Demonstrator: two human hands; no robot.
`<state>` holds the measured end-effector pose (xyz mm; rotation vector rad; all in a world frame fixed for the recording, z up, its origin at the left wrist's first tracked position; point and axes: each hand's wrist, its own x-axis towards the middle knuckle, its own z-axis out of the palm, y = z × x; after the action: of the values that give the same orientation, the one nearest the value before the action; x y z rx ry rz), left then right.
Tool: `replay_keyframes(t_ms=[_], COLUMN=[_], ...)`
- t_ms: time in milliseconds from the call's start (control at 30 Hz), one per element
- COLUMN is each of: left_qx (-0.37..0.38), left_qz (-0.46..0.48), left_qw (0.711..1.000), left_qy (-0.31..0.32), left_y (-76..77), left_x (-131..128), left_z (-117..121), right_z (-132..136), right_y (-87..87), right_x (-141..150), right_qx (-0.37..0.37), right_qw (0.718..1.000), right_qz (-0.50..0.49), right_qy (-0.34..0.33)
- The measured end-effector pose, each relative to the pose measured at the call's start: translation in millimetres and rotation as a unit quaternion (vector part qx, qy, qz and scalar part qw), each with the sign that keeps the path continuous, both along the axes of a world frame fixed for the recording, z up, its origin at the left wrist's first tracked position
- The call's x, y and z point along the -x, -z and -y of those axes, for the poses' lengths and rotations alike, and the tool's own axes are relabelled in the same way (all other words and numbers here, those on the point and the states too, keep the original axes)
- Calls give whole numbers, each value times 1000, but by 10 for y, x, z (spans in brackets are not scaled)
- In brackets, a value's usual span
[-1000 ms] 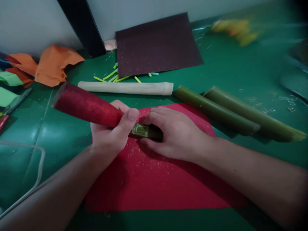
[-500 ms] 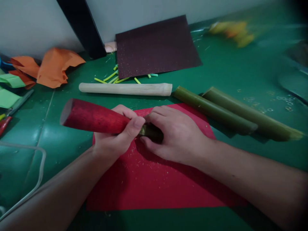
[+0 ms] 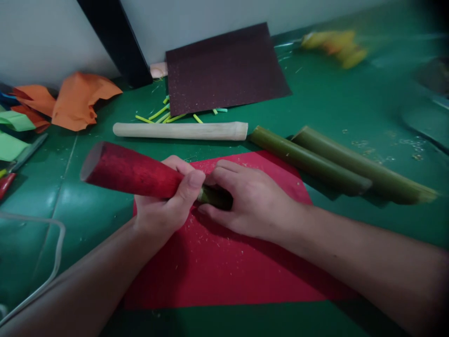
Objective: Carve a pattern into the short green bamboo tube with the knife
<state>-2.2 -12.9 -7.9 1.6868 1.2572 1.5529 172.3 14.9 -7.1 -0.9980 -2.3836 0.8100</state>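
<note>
My left hand (image 3: 166, 199) is closed around a thick red cylinder (image 3: 129, 171), its flat end pointing up to the left. In line with it, a short dark green bamboo length (image 3: 215, 197) shows between my hands; whether the two are one piece is hidden under my left fingers. My right hand (image 3: 254, 201) grips the bamboo from above, thumb on the near side and fingers on the far side. Both hands are over a red sheet (image 3: 224, 271) scattered with fine pale shavings.
Beyond the sheet lie a pale bamboo stick (image 3: 180, 131) and two green bamboo lengths (image 3: 312, 161). Farther back are a dark sheet (image 3: 228, 68), yellow-green bits (image 3: 159, 112) and a blurred yellow object (image 3: 336, 47). Orange paper (image 3: 82, 100) and red-handled scissors (image 3: 7, 182) sit left.
The light square carving seen on the green bamboo a second ago is out of sight now. The red cylinder's end has dipped lower, and its end face shows more.
</note>
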Motion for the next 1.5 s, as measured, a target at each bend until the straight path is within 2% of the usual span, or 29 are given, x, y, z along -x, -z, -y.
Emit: replay_keyframes(t_ms=[500, 567, 667, 733, 867, 933, 1000, 1133, 1333, 1500], left_qx=[1, 0, -4, 28, 138, 209, 249, 233, 205, 157], left_qz=[0, -2, -5, 35, 103, 105, 102, 111, 117, 80], left_qw=[1000, 1000, 999, 996, 985, 972, 962, 965, 970, 980], left_qy=[9, 1, -45, -80, -32, 5, 35, 52, 58, 89], left_y=[49, 19, -85, -172, -305, -334, -335, -273, -185, -126], left_x=[41, 37, 10, -1, 54, 100, 125, 81, 4, 57], left_z=[-3, 9, 9, -20, -132, -184, -212, -190, -96, -88], right_z=[-10, -18, -39, -55, -74, -73, -68, -68, -105, -112], right_y=[-11, -13, -14, -11, 16, 34, 48, 53, 53, 50], right_x=[18, 17, 16, 17, 14, 9, 4, -2, -3, 9], right_qx=[8, -17, -71, -95, -109, -118, -129, -134, -63, -53], right_qw=[1000, 1000, 997, 995, 994, 993, 992, 991, 996, 996], right_qz=[5, 6, 12, 18, 18, 12, 4, -9, -24, -20], right_qy=[-8, -7, -21, -23, -3, 4, 3, -22, -57, -64])
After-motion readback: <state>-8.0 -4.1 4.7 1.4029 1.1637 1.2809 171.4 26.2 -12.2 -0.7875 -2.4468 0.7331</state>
